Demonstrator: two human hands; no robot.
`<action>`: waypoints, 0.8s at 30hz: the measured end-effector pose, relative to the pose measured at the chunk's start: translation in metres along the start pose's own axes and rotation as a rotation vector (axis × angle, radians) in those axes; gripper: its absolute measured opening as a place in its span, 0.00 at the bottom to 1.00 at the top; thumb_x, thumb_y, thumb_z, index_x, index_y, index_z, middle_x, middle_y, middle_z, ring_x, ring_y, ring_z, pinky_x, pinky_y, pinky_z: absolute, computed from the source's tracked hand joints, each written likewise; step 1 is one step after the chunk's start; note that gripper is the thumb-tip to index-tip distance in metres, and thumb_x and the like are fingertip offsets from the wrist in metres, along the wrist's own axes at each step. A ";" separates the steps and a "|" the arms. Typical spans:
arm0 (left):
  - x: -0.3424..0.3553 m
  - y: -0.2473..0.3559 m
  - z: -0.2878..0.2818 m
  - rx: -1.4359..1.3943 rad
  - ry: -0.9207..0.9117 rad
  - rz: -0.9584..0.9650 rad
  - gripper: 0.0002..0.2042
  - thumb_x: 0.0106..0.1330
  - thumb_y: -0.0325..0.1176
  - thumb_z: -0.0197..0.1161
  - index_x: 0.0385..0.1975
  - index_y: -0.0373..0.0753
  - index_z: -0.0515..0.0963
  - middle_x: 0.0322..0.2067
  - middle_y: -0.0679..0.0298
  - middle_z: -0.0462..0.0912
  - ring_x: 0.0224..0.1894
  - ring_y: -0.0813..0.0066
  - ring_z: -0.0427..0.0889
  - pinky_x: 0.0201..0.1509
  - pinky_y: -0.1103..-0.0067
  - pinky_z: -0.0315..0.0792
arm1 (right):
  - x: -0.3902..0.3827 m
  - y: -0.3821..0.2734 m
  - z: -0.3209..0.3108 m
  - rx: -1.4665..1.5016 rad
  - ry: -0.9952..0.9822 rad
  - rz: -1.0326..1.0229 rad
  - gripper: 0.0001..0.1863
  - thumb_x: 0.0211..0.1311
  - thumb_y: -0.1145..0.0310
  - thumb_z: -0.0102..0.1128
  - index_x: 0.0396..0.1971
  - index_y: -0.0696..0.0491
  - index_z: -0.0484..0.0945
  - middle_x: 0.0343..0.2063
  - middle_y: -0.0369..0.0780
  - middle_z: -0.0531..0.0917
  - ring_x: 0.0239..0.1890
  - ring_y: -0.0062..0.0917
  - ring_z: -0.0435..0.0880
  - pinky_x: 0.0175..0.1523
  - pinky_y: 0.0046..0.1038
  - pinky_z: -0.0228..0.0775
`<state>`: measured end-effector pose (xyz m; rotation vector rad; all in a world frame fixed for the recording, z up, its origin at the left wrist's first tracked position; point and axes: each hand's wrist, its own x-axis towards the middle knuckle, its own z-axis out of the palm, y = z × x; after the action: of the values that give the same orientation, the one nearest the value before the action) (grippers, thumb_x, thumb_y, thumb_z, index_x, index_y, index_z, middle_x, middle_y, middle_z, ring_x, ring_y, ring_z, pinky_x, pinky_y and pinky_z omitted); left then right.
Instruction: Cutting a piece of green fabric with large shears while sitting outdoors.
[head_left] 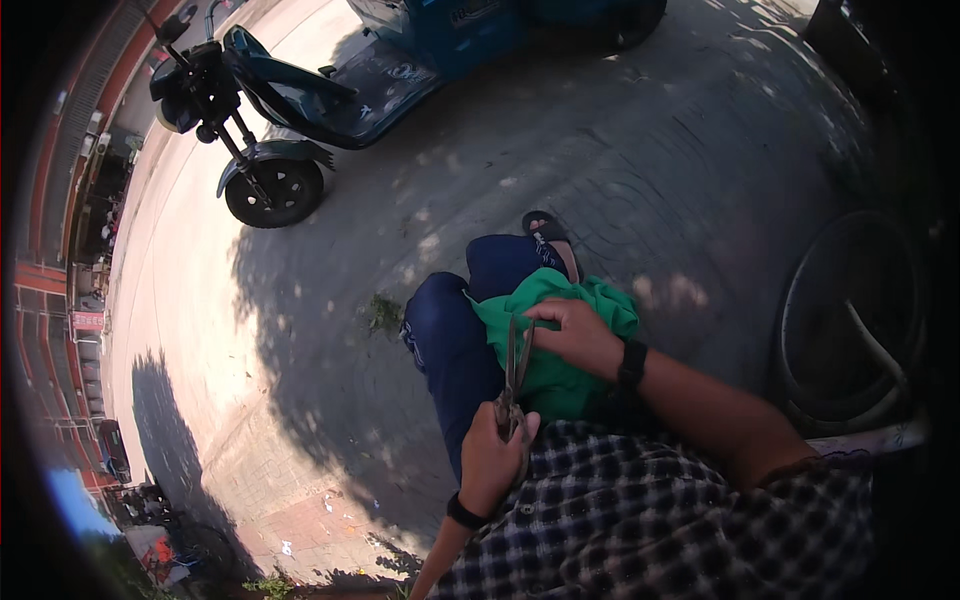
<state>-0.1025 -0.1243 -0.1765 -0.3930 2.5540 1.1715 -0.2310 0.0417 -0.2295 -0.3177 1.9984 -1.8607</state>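
Observation:
A pair of metal scissors [515, 370] stands in my left hand [490, 458], which is wrapped round the handles. Its two blades point away from me and are slightly apart. Close to the blade tips is my right hand [575, 338], thumb and forefinger drawn together; what they pinch, if anything, is too small to tell. Under that hand a crumpled green cloth [560, 385] lies across my lap, over dark blue trousers [440, 320].
A teal three-wheeled cart [350, 110] stands on the paving ahead. To my right is a round dark basin-like object [840, 320] with a pale curved bar. A small weed tuft [382, 312] grows beside my knee. Buildings line the far left.

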 end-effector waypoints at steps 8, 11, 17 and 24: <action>-0.008 -0.013 0.002 0.048 0.035 0.029 0.19 0.60 0.45 0.64 0.27 0.34 0.66 0.22 0.52 0.73 0.28 0.52 0.76 0.30 0.68 0.66 | 0.001 0.012 0.006 0.086 -0.022 0.067 0.15 0.55 0.69 0.60 0.41 0.60 0.79 0.34 0.40 0.82 0.38 0.23 0.80 0.44 0.23 0.70; -0.005 -0.004 -0.004 0.063 0.009 0.055 0.16 0.61 0.39 0.62 0.27 0.33 0.65 0.22 0.51 0.73 0.26 0.51 0.75 0.30 0.68 0.67 | 0.003 0.011 0.004 0.091 -0.030 0.003 0.15 0.55 0.70 0.60 0.41 0.61 0.80 0.34 0.39 0.82 0.37 0.21 0.79 0.43 0.22 0.70; -0.003 -0.013 -0.010 -0.307 0.059 -0.117 0.19 0.62 0.43 0.63 0.24 0.34 0.64 0.18 0.54 0.70 0.21 0.59 0.71 0.27 0.72 0.64 | 0.004 0.005 0.003 0.075 -0.044 0.053 0.13 0.57 0.72 0.59 0.42 0.60 0.80 0.32 0.34 0.79 0.34 0.16 0.75 0.40 0.20 0.67; -0.007 -0.012 -0.007 -0.065 -0.017 -0.045 0.23 0.61 0.50 0.62 0.24 0.35 0.64 0.17 0.62 0.67 0.23 0.78 0.64 0.27 0.76 0.63 | 0.004 0.008 0.005 0.069 -0.015 0.022 0.14 0.56 0.73 0.57 0.42 0.60 0.80 0.32 0.34 0.79 0.35 0.15 0.75 0.40 0.19 0.67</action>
<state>-0.0930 -0.1370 -0.1778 -0.4520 2.4847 1.2385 -0.2315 0.0366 -0.2385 -0.2878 1.9147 -1.9035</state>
